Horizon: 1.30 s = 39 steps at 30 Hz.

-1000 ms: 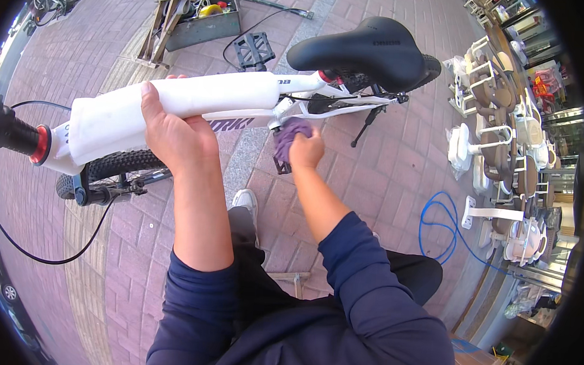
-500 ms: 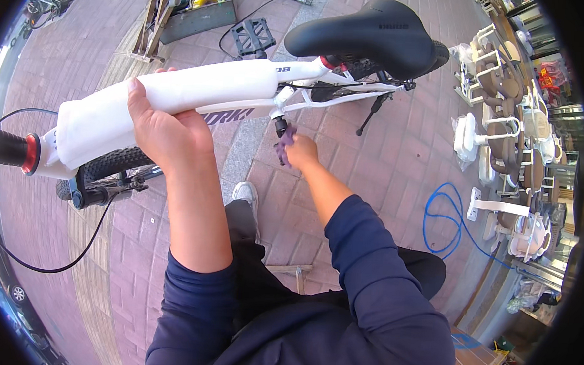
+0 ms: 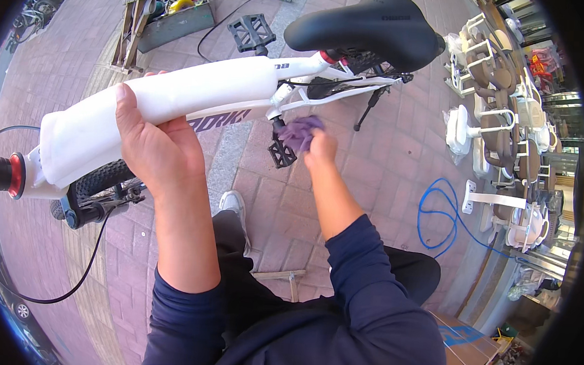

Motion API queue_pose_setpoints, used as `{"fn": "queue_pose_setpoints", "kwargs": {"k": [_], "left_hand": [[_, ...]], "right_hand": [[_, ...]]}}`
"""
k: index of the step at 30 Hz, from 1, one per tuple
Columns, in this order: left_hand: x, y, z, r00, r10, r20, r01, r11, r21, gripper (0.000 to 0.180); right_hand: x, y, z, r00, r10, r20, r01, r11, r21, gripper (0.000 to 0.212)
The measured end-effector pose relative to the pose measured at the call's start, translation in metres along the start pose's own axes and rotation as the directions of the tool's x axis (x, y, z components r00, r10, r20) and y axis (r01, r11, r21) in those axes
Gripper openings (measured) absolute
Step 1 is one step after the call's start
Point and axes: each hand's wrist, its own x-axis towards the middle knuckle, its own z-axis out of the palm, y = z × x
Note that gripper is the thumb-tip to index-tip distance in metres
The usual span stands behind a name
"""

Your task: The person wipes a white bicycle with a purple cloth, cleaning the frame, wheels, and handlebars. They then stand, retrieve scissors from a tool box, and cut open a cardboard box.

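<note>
Bicycle [image 3: 305, 66]: on the brick paving [image 3: 378, 174], well inside its right edge. Left hand [image 3: 165, 153]: fingers gripping the white tube sleeve [image 3: 224, 81]. Near pedal [image 3: 281, 157]: now uncovered; the purple cloth [image 3: 299, 134] has shifted off rightward, leaving its surface accessible. Right hand [image 3: 321, 149]: fingers closed on that cloth.

Front tyre [image 3: 109, 173] partly hidden beneath padding [image 3: 201, 88]
</note>
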Motion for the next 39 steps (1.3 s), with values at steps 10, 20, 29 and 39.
{"fn": "queue_pose_setpoints", "kwargs": {"k": [10, 20, 29, 39], "left_hand": [[0.001, -0.007, 0.005, 0.998, 0.07, -0.011, -0.068, 0.993, 0.094, 0.061], [0.003, -0.007, 0.007, 0.999, 0.015, 0.029, -0.018, 0.995, 0.101, 0.061], [0.004, -0.008, 0.006, 0.997, 0.071, -0.029, -0.068, 0.994, 0.083, 0.061], [0.012, -0.01, 0.0, 0.998, 0.05, 0.024, -0.051, 0.998, 0.049, 0.055]], "right_hand": [[0.066, -0.038, -0.009, 0.673, -0.605, 0.425, 0.481, -0.079, -0.873, 0.06], [0.097, -0.082, -0.049, 0.582, -0.674, 0.454, 0.382, -0.266, -0.885, 0.041], [-0.009, -0.058, 0.027, 0.435, -0.629, 0.644, 0.827, -0.004, -0.562, 0.05], [0.017, -0.071, 0.064, 0.697, 0.033, 0.717, 0.453, -0.795, -0.403, 0.034]]}}
